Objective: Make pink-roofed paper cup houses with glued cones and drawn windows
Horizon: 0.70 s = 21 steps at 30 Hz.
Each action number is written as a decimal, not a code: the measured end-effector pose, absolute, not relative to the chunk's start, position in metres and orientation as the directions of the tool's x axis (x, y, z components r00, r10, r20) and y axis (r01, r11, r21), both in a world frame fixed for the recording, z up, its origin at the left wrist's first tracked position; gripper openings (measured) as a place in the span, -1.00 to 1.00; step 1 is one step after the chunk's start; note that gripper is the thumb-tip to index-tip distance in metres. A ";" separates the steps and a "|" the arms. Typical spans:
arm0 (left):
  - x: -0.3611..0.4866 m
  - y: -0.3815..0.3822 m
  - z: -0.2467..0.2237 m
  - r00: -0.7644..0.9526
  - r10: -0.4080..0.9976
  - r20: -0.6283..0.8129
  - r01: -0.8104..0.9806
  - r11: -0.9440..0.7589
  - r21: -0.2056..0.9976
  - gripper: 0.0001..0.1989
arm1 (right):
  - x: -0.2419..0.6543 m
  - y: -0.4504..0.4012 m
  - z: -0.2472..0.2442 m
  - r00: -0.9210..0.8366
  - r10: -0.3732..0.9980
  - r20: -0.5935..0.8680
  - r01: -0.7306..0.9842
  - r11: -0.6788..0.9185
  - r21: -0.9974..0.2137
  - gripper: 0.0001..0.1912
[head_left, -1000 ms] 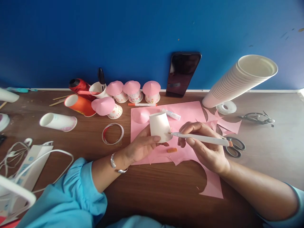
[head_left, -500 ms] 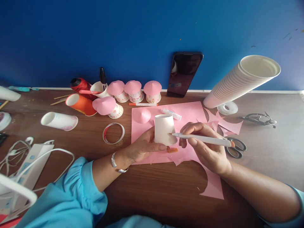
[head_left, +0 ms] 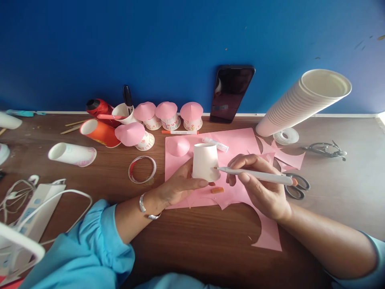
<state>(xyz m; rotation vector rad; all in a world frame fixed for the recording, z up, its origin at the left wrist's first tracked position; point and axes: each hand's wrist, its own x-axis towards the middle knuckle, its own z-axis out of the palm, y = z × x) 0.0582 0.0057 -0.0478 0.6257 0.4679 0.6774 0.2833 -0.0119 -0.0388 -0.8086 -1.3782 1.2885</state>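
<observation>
Upside down in my left hand (head_left: 180,181) is a plain white paper cup (head_left: 205,161), gripped near its rim with the thumb across the front. My right hand (head_left: 264,184) holds a white marker (head_left: 260,175) with an orange end, its tip at the cup's right side. Beneath both hands lies a pink paper sheet (head_left: 240,140) with cut-out edges. On that sheet are a pink paper cone (head_left: 178,146), a glue stick (head_left: 221,146) and an orange marker cap (head_left: 218,190). Any mark at the tip is too small to make out.
Several decorated cups with pink cone roofs (head_left: 191,112) stand along the blue wall. A phone (head_left: 233,94) leans there, beside a tall stack of cups (head_left: 303,102). Scissors (head_left: 297,186) lie right of the sheet, a tape roll (head_left: 142,169) left. A power strip (head_left: 36,212) sits at the left.
The whole view has shifted slightly. My left hand, the cup and the marker keep nearly the same pose, with the marker tip still at the cup's right side.
</observation>
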 end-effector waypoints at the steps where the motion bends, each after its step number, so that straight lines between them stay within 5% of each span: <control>1: 0.058 0.005 -0.048 0.687 0.698 -0.202 -0.431 0.615 0.661 -0.63 | 0.283 -0.012 -0.038 -0.231 0.943 0.241 -0.148 0.211 -0.966 -0.92; 9: 0.056 0.004 -0.055 0.673 0.707 -0.216 -0.392 0.589 0.707 -0.62 | 0.286 -0.011 -0.026 -0.239 0.882 0.406 0.013 0.421 -0.907 -0.94; 21: 0.060 0.005 -0.043 0.652 0.694 -0.304 -0.322 0.617 0.718 -0.45 | 0.287 -0.011 -0.026 -0.252 0.848 0.467 0.150 0.511 -0.846 -0.82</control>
